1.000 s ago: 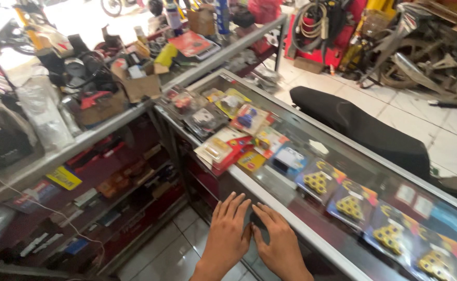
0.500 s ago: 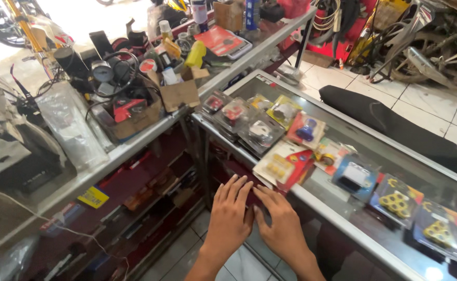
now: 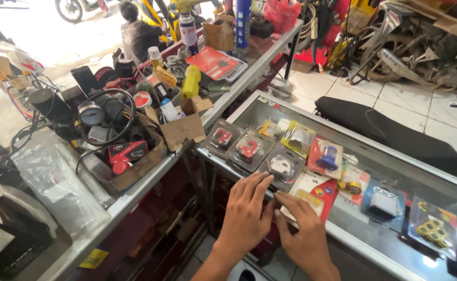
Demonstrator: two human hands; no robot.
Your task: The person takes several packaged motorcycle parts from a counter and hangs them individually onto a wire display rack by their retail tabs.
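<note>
A: Nearest us, both hands lie flat and open, side by side, gripping nothing. The left hand (image 3: 246,213) has its fingertips up on the metal edge of the glass display counter (image 3: 395,156); the right hand (image 3: 304,234) presses just beside it, index finger pointing along the same edge.

B: What sits under those fingers?

A: Blister packs on the glass. A pack with a white part (image 3: 284,167) touches the left fingertips; a red-and-white card with yellow rollers (image 3: 311,200) lies just past the right fingers.

B: Any free room?

A: Little on the glass: packs with red parts (image 3: 248,148) crowd the corner and more run rightward. The gap below the hands, down to the tiled floor, is open.

B: Further out?

A: Left, a second counter holds a cardboard box (image 3: 179,130) overhanging its rim, and a pressure gauge with a black hose (image 3: 90,113). Beyond the glass, a black motorcycle seat (image 3: 389,132) lies on white tiles, well apart.
</note>
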